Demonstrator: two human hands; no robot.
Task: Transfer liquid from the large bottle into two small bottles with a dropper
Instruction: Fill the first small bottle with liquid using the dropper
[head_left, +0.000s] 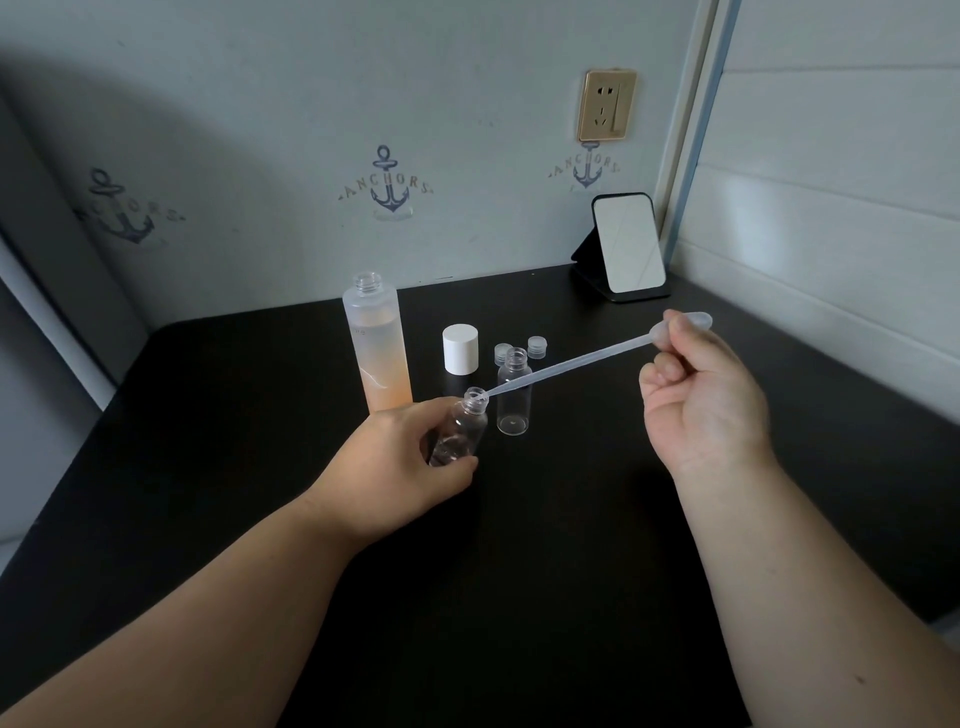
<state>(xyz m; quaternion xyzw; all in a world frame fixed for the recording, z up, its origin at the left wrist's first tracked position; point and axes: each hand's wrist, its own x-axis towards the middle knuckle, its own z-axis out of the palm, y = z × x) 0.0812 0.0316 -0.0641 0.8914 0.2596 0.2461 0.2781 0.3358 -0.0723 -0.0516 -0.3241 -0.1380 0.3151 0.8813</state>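
- Table (208, 467), black, carries everything; large bottle (377, 343) stands uncapped at the back left of the cluster, peach liquid in roughly its lower part, frosted wall makes the exact level hard to read.
- Right hand (701, 400) is raised at the right, fingers curled, thumb and forefinger pinching the bulb of the dropper (571, 361); whether the bulb is being squeezed cannot be told.
- Left hand (395, 462) grips the tilted small bottle (460, 431) around its lower body, neck leaning up and to the right toward the dropper.
- Key relation: dropper's long axis runs from the bulb at upper right down-left to the tip, and the tip sits right at the mouth of the held bottle (in it or only on the rim, unclear). Next move, as I judge it, turns on keeping tip and mouth lined up while the bulb is pressed.
- Second small bottle (514, 395) stands upright just right of the held one, open, looks empty; the dropper stem crosses in front of its neck.
- White cap (461, 349) stands between large bottle and small ones.
- Two small clear caps (536, 347) lie behind the standing bottle, one partly hidden by its neck.
- Hard to see: any liquid in the stem or in the held bottle (clear plastic, fingers cover its base).
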